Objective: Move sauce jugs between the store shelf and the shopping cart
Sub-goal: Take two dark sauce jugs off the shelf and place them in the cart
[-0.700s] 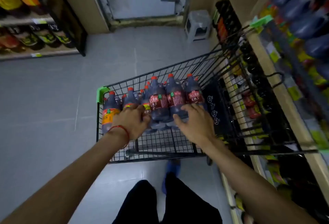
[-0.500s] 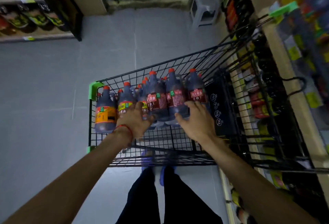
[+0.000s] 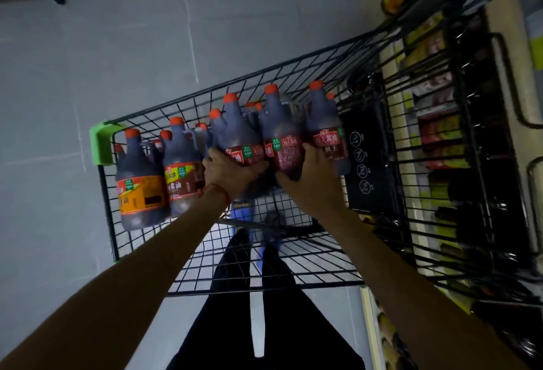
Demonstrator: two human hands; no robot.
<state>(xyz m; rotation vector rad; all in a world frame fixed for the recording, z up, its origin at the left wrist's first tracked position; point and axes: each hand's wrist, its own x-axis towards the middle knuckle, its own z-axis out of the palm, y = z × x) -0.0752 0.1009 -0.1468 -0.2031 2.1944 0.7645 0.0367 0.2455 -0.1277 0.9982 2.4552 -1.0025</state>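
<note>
Currently both hands are inside the shopping cart (image 3: 107, 208), at the row of sauce jugs standing along its far wall. My left hand (image 3: 226, 172) grips the lower body of the left red-label jug (image 3: 238, 134), fingers curled round its left side and thumb reaching right beneath the label. My right hand (image 3: 314, 181) holds the middle red-label jug (image 3: 282, 140), thumb under its front and fingers running up its right side, in the narrow gap against the right red-label jug (image 3: 326, 128). Motion blur hides the bases, so I cannot tell whether either held jug is off the wire.

Edges: the row runs from the green corner bumper (image 3: 101, 146) on the left to the black panel (image 3: 364, 158) printed with white icons on the right. The orange-label jug (image 3: 138, 181) stands just beside the left wall; the yellow-label jug (image 3: 182, 169) sits between it and my left hand, touching or nearly touching both. More orange caps show behind the front row, close to the far wall.

Room: the cart's wire floor is visible from the jug bases to the near edge, with my legs seen through it. Above the caps the basket is open-topped. The cart's right side lies just beside the store shelf (image 3: 505, 17); grey floor (image 3: 117, 46) lies to the left.
</note>
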